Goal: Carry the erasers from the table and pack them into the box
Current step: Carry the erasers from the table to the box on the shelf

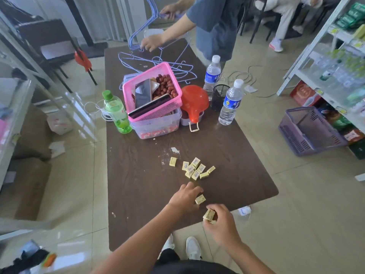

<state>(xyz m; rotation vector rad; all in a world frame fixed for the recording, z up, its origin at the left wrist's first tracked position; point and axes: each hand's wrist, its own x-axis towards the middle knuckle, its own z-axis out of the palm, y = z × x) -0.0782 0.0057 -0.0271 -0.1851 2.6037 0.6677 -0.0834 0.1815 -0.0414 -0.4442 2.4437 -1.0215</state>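
Note:
Several small yellow wrapped erasers lie in a loose cluster on the dark brown table, with one stray eraser to their left. My left hand rests on the table near the front edge, its fingertips touching a single eraser. My right hand hovers just off the table's front right edge, fingers closed around a few erasers. A clear plastic box stands further back under a pink basket.
A green bottle, a red funnel, a black mesh cup and two water bottles crowd the table's middle. Another person handles wire hangers at the far end. A purple basket sits on the floor beside shelves.

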